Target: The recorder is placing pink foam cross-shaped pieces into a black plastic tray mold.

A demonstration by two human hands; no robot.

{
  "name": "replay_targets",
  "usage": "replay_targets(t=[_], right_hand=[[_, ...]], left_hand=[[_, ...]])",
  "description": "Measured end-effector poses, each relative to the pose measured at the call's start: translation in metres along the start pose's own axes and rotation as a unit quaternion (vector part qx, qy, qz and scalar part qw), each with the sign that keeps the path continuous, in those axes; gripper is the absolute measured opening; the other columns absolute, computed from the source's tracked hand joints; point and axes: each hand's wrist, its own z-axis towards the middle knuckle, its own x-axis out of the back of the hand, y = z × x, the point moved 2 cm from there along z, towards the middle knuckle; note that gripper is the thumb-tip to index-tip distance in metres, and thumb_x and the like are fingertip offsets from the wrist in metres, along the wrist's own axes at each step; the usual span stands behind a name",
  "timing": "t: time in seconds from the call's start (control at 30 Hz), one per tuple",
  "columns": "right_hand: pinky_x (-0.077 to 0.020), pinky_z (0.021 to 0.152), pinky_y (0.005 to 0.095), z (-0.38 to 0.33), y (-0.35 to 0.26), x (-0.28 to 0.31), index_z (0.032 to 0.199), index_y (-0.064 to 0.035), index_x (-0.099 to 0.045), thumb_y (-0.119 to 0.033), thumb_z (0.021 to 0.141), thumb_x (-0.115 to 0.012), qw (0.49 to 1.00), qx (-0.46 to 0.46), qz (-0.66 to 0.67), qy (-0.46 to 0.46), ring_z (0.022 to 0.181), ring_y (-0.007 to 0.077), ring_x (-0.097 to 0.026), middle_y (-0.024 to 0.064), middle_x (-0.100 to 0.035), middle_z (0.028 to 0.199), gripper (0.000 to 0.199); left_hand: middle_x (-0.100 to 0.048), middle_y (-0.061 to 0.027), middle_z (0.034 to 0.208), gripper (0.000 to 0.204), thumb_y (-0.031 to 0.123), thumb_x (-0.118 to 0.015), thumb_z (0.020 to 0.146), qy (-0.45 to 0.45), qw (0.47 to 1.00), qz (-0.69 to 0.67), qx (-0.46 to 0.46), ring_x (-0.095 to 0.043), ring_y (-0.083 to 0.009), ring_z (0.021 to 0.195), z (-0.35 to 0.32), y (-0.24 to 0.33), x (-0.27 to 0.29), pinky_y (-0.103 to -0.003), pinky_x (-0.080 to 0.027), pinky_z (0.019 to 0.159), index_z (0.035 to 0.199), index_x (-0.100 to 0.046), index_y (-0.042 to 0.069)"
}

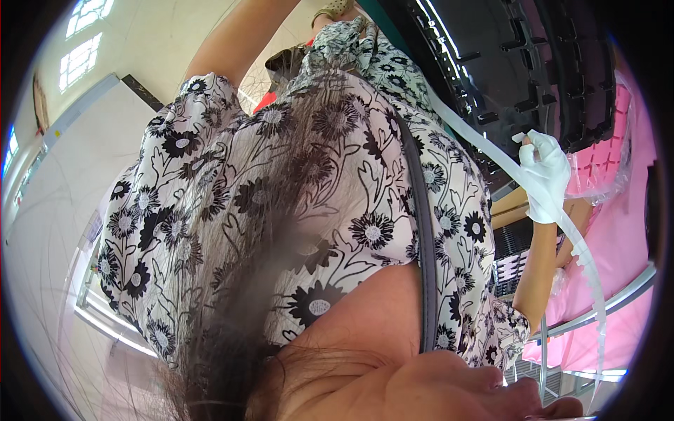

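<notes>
My right hand (544, 172), in a thin white glove, is at the right with its fingers curled. It grips a long white strip (484, 144) that runs up and left past my floral top and down along the right side. The lower length of the strip has a notched edge (588, 263). Just beyond the hand are glossy black moulded plastic trays (512, 70) with cross-shaped slots, apparently stacked. My left arm (242, 38) reaches out of the picture at the top, so its hand is hidden from view.
Pink slotted sheets (600, 158) in clear plastic lie beside the black trays. A pink surface (590, 281) with a curved metal rail (621, 298) is at the right. A cardboard piece (509, 210) shows below the trays. A foot in an olive clog (337, 8) is at the top.
</notes>
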Motion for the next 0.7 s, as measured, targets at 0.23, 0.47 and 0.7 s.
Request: replay_targets(t=[0.23, 0.47, 0.7], right_hand=[[-0.0461, 0.061, 0.024, 0.043, 0.006, 0.095, 0.092, -0.0015, -0.067, -0.012, 0.08, -0.063, 0.943, -0.119, 0.161, 0.267, 0.06, 0.0085, -0.055, 0.0058, -0.065, 0.074, 0.016], [-0.0445, 0.06, 0.0224, 0.122, 0.064, 0.221, 0.095, 0.0037, -0.066, -0.01, 0.079, -0.061, 0.837, -0.123, 0.305, 0.438, 0.063, 0.0102, -0.057, 0.0065, -0.065, 0.077, 0.022], [-0.0365, 0.099, 0.0327, 0.148, 0.24, 0.207, 0.118, -0.0045, -0.056, -0.015, 0.082, -0.044, 0.943, -0.129, -0.173, 0.252, 0.118, 0.0271, -0.048, 0.0134, -0.054, 0.124, 0.039]], left_hand=[[-0.067, -0.0054, 0.097, 0.034, 0.026, -0.053, 0.09, -0.018, 0.991, 0.054, 0.121, -0.059, -0.0082, 0.088, 0.008, 0.035, 0.008, -0.021, -0.045, 0.079, 0.113, -0.059, 0.002], [-0.067, -0.0082, 0.097, 0.034, 0.027, -0.051, 0.091, -0.065, 0.989, 0.067, 0.115, -0.061, -0.0106, 0.086, 0.002, 0.093, 0.001, -0.023, -0.047, 0.077, 0.115, -0.058, 0.003], [-0.066, -0.0138, 0.095, 0.03, 0.021, -0.055, 0.088, -0.058, 0.986, 0.155, -0.001, -0.064, -0.0189, 0.087, 0.004, 0.089, -0.04, -0.027, -0.048, 0.077, 0.113, -0.059, 0.005]])
